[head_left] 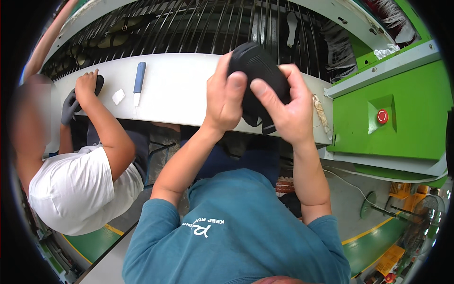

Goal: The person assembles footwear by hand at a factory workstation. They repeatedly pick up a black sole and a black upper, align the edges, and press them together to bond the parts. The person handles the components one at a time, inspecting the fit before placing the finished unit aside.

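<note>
Both my hands are raised over the white table edge (184, 71), holding a black shoe (257, 61) between them. My left hand (224, 97) grips its left side with the thumb laid along it. From the right, my right hand (291, 106) wraps its fingers round the shoe, thumb pressed on the near surface. Fine ribs show on the shoe's upper end, and loose black parts hang at its lower end. My palms and fingers hide much of its sides.
A blue-handled tool (139, 78) and a white scrap (118, 97) lie left on the table; a wrapped tan strip (320, 113) lies right. Beyond runs a rod conveyor (198, 28). A co-worker (90, 189) handles a black item at left. A green machine housing (406, 118) has a red button (382, 116).
</note>
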Motion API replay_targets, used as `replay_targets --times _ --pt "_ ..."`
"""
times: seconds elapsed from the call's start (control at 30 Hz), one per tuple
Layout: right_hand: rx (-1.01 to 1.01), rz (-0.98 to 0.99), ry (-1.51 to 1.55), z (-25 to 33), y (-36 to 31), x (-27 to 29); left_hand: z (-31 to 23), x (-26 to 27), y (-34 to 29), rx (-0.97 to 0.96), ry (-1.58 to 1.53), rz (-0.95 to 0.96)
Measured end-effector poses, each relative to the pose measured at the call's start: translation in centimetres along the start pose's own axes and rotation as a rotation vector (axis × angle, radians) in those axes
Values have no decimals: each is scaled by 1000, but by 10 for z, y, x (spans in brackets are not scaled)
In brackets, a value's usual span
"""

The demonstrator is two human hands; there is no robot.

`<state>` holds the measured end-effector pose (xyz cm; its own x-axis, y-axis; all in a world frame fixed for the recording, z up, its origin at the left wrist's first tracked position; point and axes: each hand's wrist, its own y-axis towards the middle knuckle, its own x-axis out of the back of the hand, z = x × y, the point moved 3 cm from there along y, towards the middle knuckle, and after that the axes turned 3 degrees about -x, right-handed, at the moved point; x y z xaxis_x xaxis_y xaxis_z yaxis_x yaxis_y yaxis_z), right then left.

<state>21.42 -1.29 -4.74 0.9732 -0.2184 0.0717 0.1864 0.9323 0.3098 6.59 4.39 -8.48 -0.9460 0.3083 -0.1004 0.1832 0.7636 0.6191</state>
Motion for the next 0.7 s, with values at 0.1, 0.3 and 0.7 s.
replay_targets --times 0.1,0.3,0.7 --pt "-15 28 21 -16 -20 -4 -8 23 -22 76 -134 -82" --pt "236 121 -67 -10 -38 -28 -44 52 -46 -38 16 -162" --pt "264 214 -68 -10 -37 -43 -51 66 -67 -80 -15 -167"
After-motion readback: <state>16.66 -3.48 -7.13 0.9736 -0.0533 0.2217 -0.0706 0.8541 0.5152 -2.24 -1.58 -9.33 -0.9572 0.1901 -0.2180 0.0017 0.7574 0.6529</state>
